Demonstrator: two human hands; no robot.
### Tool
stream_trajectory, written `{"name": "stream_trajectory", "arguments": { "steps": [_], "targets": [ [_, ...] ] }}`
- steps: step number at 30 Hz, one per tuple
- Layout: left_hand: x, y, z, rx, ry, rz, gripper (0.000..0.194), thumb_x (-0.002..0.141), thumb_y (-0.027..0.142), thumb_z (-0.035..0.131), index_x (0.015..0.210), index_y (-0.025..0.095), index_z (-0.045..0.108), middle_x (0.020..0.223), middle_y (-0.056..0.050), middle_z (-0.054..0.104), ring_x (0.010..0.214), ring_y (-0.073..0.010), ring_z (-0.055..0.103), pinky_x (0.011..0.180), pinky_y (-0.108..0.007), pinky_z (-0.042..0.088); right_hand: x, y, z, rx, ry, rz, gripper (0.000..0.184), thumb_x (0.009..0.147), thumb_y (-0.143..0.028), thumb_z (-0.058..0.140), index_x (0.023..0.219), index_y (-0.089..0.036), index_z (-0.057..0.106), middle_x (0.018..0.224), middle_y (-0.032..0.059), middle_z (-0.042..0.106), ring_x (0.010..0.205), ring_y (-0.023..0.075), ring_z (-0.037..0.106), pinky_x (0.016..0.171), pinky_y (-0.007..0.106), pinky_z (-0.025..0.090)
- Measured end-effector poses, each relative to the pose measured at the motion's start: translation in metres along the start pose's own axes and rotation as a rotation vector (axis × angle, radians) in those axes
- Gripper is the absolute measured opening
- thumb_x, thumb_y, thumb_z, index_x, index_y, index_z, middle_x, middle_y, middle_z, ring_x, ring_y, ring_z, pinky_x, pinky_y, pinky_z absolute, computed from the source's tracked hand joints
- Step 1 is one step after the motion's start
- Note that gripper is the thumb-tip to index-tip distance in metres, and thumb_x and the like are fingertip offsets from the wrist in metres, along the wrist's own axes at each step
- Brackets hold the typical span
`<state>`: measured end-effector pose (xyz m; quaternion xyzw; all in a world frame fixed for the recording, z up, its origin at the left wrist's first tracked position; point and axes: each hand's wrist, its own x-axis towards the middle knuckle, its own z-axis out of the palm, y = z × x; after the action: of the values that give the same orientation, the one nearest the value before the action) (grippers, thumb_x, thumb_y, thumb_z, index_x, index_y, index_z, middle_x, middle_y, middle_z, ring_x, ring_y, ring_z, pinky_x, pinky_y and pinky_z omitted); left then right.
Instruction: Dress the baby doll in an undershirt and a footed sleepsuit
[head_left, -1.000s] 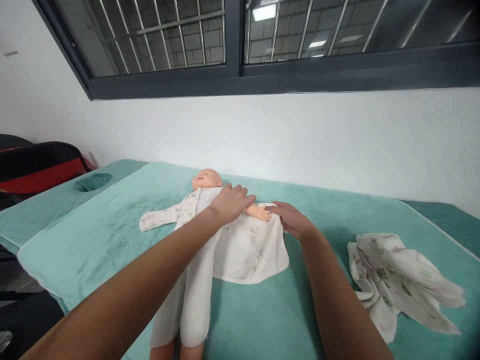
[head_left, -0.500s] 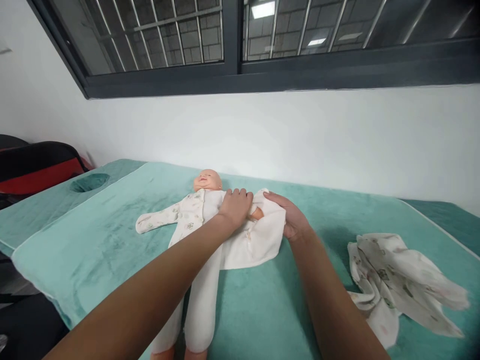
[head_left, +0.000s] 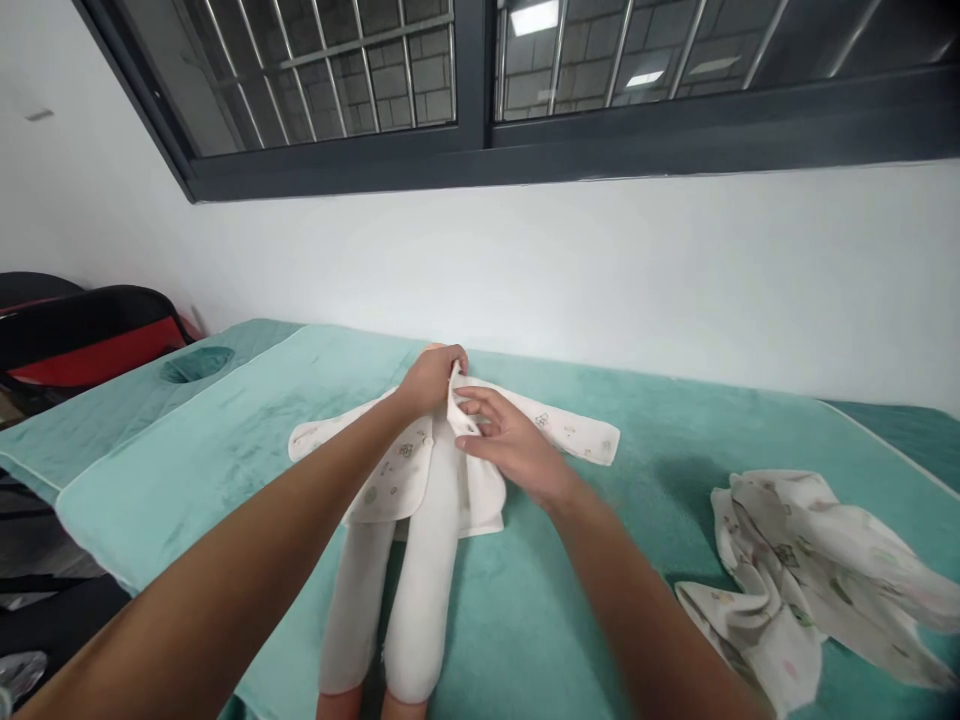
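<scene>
A baby doll lies on its back, wearing a white baby jacket (head_left: 401, 465) with a small print and white leggings (head_left: 424, 590). My left hand (head_left: 435, 380) is closed on the jacket's front edge near the doll's neck and covers most of its head. Lower on that raised flap, my right hand (head_left: 514, 440) has its thumb and fingers bent around the cloth. Both sleeves stretch out sideways; the right-hand one (head_left: 577, 430) lies flat. Bare doll feet (head_left: 339, 705) show below the leggings.
A crumpled printed baby garment (head_left: 795, 570) lies at the right on the green padded table cover (head_left: 247, 480). The cover has a round hole (head_left: 196, 365) at the left. Beyond are a red and black chair (head_left: 97, 340), a white wall (head_left: 562, 270) and a barred window.
The right sleeve, bunched around the doll's arm before, now lies stretched out. My left hand has moved to the neck, and my right hand has shifted left onto the jacket's front edge.
</scene>
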<state>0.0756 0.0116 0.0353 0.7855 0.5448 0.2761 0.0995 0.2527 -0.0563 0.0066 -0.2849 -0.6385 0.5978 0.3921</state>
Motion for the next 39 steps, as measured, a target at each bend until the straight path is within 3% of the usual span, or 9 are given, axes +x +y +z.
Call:
{"name": "stream_trajectory", "arguments": {
  "steps": [4,7,12,15,20,25,30,35,39],
  "targets": [
    [-0.01,-0.016,-0.004,0.008,0.065,-0.134,0.014,0.076,0.02,0.045,0.075,0.021,0.058,0.083,-0.002,0.068,0.08,-0.0193,0.06,0.073,-0.031,0.047,-0.007,-0.002,0.016,-0.065,-0.23,0.043,0.058,0.082,-0.028,0.071,0.135,-0.034,0.049,0.127,0.0036,0.056,0.073,0.0103,0.054,0.065,0.027,0.048],
    [-0.021,-0.024,-0.003,0.026,0.093,-0.245,0.01,0.076,0.023,0.048,0.072,0.021,0.057,0.078,-0.003,0.066,0.073,-0.02,0.06,0.066,-0.031,0.044,-0.01,-0.005,0.017,-0.09,-0.364,0.106,0.057,0.084,-0.038,0.071,0.136,-0.03,0.049,0.128,0.0057,0.06,0.092,0.0157,0.063,0.079,0.032,0.052],
    [-0.036,-0.018,-0.01,0.016,0.102,-0.361,0.013,0.082,0.033,0.05,0.085,0.022,0.056,0.082,-0.003,0.067,0.071,-0.02,0.061,0.058,-0.029,0.042,-0.005,0.001,0.012,-0.131,-0.345,0.112,0.038,0.09,-0.043,0.063,0.123,-0.025,0.061,0.123,0.0071,0.065,0.11,0.0205,0.063,0.092,0.037,0.051],
    [-0.038,-0.008,-0.015,0.007,-0.018,-0.331,0.029,0.079,0.047,0.059,0.095,0.022,0.059,0.085,-0.003,0.068,0.072,-0.0201,0.063,0.056,-0.027,0.042,-0.002,0.006,0.014,-0.171,-0.33,0.065,0.032,0.091,-0.041,0.062,0.118,-0.026,0.065,0.122,0.0064,0.066,0.107,0.0202,0.062,0.091,0.038,0.051],
    [-0.032,0.0,-0.02,0.018,-0.175,-0.202,0.022,0.069,0.029,0.069,0.09,0.022,0.065,0.081,0.0,0.067,0.076,-0.0196,0.064,0.065,-0.027,0.046,-0.002,0.007,0.02,-0.222,-0.289,-0.007,0.025,0.091,-0.039,0.06,0.11,-0.025,0.068,0.117,0.0043,0.066,0.102,0.0196,0.06,0.088,0.037,0.051],
    [-0.016,-0.008,-0.015,-0.042,0.02,-0.211,0.014,0.081,0.019,0.052,0.089,0.022,0.062,0.095,-0.001,0.069,0.085,-0.0178,0.062,0.077,-0.029,0.048,-0.003,0.002,0.023,-0.268,-0.253,-0.016,0.023,0.091,-0.034,0.059,0.111,-0.026,0.068,0.113,0.0038,0.067,0.098,0.0191,0.061,0.088,0.036,0.05],
    [-0.01,-0.026,0.0,-0.084,0.163,-0.304,0.015,0.08,0.016,0.053,0.092,0.02,0.06,0.093,-0.004,0.068,0.086,-0.0195,0.061,0.079,-0.033,0.048,-0.006,-0.006,0.021,-0.295,-0.411,-0.004,0.023,0.09,-0.031,0.062,0.112,-0.027,0.069,0.112,0.0021,0.07,0.1,0.0185,0.062,0.09,0.035,0.049],
    [-0.033,-0.034,0.011,-0.173,0.248,-0.362,0.019,0.085,0.028,0.054,0.101,0.021,0.061,0.099,-0.003,0.069,0.083,-0.0171,0.062,0.078,-0.031,0.049,-0.003,0.001,0.012,-0.115,-0.501,0.082,0.024,0.09,-0.035,0.064,0.11,-0.022,0.067,0.112,0.0049,0.07,0.099,0.0174,0.066,0.086,0.032,0.051],
    [-0.059,-0.045,0.013,-0.336,0.358,-0.415,0.02,0.084,0.032,0.057,0.099,0.022,0.062,0.098,-0.002,0.069,0.08,-0.0159,0.062,0.077,-0.028,0.049,0.001,0.013,0.011,-0.144,-0.381,0.151,0.027,0.093,-0.043,0.058,0.085,-0.018,0.063,0.078,0.0007,0.066,0.065,0.0118,0.062,0.065,0.026,0.049]
  ]
}}
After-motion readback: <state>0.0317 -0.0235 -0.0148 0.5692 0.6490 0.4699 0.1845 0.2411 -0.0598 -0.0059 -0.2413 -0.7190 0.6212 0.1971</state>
